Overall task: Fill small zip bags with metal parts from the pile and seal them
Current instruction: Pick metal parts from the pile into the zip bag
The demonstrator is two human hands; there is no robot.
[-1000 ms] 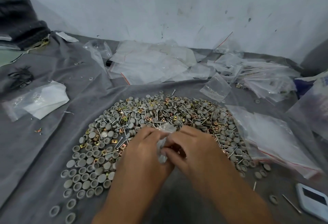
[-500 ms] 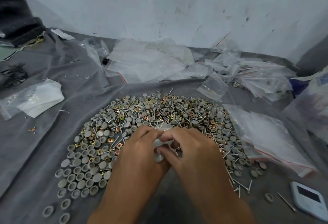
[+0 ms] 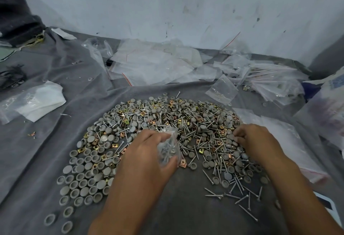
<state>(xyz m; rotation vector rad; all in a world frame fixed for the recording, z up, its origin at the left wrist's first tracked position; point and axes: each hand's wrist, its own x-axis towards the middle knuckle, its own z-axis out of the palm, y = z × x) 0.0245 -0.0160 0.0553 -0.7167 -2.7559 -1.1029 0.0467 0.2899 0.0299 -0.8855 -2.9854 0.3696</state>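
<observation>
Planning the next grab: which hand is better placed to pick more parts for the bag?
The right hand: it holds no bag and its fingertips already lie on the pile. The left hand grips the bag, so it is occupied.

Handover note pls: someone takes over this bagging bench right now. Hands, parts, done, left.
Left hand: holds a small zip bag with screws in it, over the near edge of the pile. I can't tell if it's sealed.
Right hand: down on the right side of the pile, fingers curled among the caps and screws; whether it has a part can't be seen.
Empty bags: stacked just right of the pile; more bags at the back by the wall.
Done: this bag is partly filled.
Left: probably add parts, seal it, set it aside, then go on with the next bag.
</observation>
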